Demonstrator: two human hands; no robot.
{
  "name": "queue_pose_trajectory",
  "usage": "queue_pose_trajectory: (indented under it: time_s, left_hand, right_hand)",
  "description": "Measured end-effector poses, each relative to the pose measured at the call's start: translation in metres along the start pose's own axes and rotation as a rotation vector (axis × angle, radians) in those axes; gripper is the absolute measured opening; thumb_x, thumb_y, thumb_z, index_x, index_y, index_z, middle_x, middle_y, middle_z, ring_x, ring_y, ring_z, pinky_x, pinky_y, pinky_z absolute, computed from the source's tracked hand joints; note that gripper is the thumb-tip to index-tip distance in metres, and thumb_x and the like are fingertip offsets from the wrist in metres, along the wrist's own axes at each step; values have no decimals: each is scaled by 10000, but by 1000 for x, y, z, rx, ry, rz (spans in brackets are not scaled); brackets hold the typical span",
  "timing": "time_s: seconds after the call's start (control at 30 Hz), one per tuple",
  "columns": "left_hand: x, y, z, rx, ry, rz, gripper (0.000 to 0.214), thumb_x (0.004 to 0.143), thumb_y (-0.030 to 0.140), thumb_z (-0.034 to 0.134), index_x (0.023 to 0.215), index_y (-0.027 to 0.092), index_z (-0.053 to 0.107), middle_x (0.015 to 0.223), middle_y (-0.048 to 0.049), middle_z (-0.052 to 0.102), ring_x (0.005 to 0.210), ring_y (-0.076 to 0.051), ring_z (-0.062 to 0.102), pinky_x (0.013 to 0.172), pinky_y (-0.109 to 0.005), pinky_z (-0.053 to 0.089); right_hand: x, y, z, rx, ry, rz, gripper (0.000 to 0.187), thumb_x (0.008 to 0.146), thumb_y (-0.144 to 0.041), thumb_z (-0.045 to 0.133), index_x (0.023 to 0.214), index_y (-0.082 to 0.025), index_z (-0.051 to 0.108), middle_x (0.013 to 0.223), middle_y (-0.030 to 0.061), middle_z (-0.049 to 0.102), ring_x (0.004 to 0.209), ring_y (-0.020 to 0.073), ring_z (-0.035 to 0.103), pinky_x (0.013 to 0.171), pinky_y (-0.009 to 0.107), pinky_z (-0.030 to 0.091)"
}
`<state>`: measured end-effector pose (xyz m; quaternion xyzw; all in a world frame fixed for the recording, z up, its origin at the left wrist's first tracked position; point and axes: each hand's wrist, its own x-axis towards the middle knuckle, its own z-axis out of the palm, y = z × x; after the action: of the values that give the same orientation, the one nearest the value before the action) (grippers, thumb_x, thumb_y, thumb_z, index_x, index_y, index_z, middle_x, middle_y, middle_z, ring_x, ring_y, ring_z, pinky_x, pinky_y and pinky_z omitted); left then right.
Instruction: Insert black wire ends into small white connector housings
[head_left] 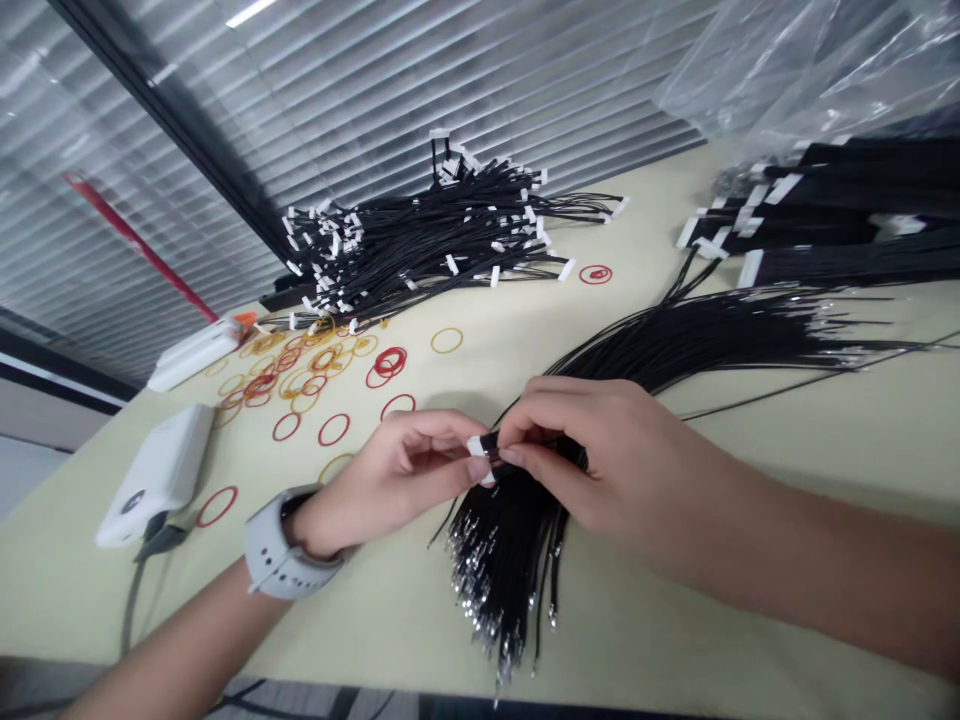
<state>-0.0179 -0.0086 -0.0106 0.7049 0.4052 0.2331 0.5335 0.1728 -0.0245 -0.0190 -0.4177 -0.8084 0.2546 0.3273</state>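
Note:
My left hand [397,470] pinches a small white connector [480,452] between thumb and forefinger. My right hand [592,450] meets it from the right, its fingertips pinched on a black wire at the connector. Both hands hover over a loose bundle of black wires [510,560] with bare metal terminals, which fans toward the table's front edge and runs back to the right [750,335]. A grey watch [281,555] sits on my left wrist.
A heap of finished black wires with white connectors [435,240] lies at the back. Red and yellow rubber bands [315,380] are scattered on the left. A white device [161,470] and a white box [195,352] lie far left. Bundled wires [825,225] and plastic bags [810,60] sit far right.

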Motion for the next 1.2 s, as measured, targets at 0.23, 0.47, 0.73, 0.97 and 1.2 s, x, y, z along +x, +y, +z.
queue_pose_trajectory:
  time_s: [0.23, 0.47, 0.73, 0.97, 1.2]
  left_hand:
    - [-2, 1, 4, 27, 6, -2, 90, 764, 138, 600, 837, 125, 651, 719, -42, 658, 657, -111, 576, 613, -194, 472]
    - [-2, 2, 8, 47, -1, 10, 78, 767, 131, 594, 822, 115, 648, 726, -42, 651, 650, -102, 557, 593, -179, 456]
    - [-4, 0, 8, 69, 5, 15, 77, 782, 171, 586, 809, 119, 636, 724, -50, 650, 659, -119, 567, 599, -207, 459]
    - [5, -4, -4, -99, 92, 51, 66, 774, 140, 603, 830, 154, 635, 690, 3, 637, 648, -82, 580, 629, -171, 469]
    - [7, -7, -14, -458, 239, -52, 130, 737, 172, 657, 865, 176, 634, 721, 18, 644, 684, -80, 612, 654, -167, 487]
  right_hand:
    - [-1, -2, 3, -19, 39, -14, 167, 754, -98, 490, 651, -172, 597, 650, -32, 566, 580, 74, 478, 549, 222, 330]
    - [-1, -3, 2, -51, 43, -30, 187, 741, -79, 486, 617, -172, 592, 612, -27, 564, 551, 77, 476, 516, 221, 306]
    - [-2, 0, 3, 32, 40, -105, 162, 730, -39, 484, 666, -171, 553, 633, -52, 563, 565, 56, 468, 534, 201, 314]
    - [8, 8, -15, -238, 59, -203, 180, 816, -92, 439, 783, -166, 600, 744, 6, 587, 670, 112, 503, 614, 253, 346]
    - [0, 16, -12, -297, -248, -516, 99, 807, -159, 511, 746, -197, 580, 733, -15, 554, 726, 135, 469, 670, 298, 318]
